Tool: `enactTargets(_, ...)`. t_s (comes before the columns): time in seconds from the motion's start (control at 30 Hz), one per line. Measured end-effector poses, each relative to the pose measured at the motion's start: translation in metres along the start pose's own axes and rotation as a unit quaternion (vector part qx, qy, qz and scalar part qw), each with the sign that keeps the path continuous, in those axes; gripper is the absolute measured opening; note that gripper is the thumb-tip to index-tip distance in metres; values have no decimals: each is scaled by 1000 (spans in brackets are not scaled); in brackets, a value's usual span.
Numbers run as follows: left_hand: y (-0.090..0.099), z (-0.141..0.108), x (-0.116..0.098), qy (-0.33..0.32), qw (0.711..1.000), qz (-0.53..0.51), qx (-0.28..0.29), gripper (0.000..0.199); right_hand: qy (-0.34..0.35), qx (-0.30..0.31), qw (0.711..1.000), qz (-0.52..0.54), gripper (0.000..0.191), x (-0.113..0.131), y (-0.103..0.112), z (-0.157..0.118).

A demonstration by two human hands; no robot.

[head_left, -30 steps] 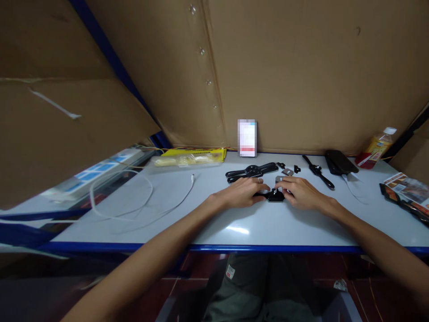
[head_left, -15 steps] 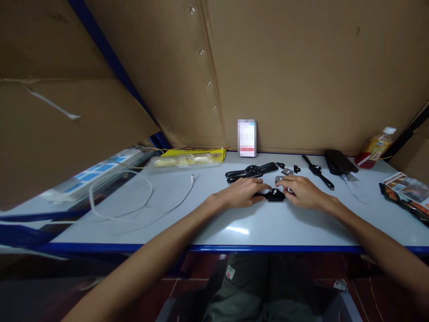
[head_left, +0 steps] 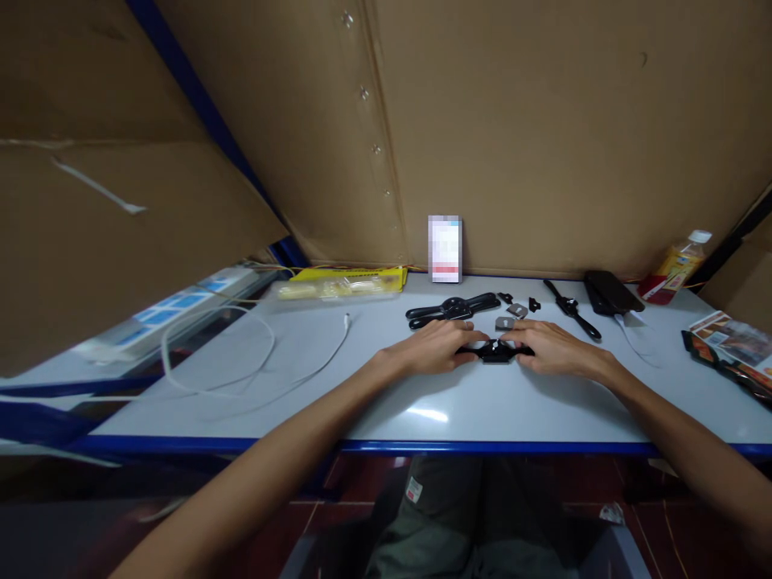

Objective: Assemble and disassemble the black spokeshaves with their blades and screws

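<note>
A black spokeshave [head_left: 495,355] lies across the table in front of me, its middle showing between my hands. My left hand [head_left: 441,346] closes its fingers round the left handle. On the right handle, my right hand [head_left: 552,348] has thumb and fingers wrapped. Just behind the tool, near my right fingertips, rests a flat grey blade [head_left: 505,324]. Farther back are a second blade [head_left: 517,310] and two small black cap pieces [head_left: 505,297], [head_left: 534,305]. More black spokeshave bodies [head_left: 455,307] lie together behind my left hand.
Another spokeshave [head_left: 568,306] lies slantwise at the back right, beside a dark case [head_left: 612,292]. A bottle [head_left: 674,267] and a printed packet [head_left: 732,342] are farther right. A phone [head_left: 445,249] leans on the cardboard wall. A white cable [head_left: 273,342] loops at left.
My right hand has moved slightly right, from beside the blade and the tool's middle onto the right handle. The blade behind now shows more fully. My left hand stays in place.
</note>
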State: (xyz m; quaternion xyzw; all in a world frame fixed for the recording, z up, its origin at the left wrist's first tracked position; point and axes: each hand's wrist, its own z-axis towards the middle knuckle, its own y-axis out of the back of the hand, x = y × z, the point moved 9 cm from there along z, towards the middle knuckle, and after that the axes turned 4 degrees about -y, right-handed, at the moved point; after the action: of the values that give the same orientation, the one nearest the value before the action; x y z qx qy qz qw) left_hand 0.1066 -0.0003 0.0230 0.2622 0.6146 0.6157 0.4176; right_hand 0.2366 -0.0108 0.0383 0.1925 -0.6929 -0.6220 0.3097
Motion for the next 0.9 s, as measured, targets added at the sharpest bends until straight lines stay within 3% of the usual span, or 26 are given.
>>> enactTargets(0.9, 0, 0, 1, 7, 1000, -8, -4, 40, 4, 1, 1000, 8, 43, 1, 1, 0)
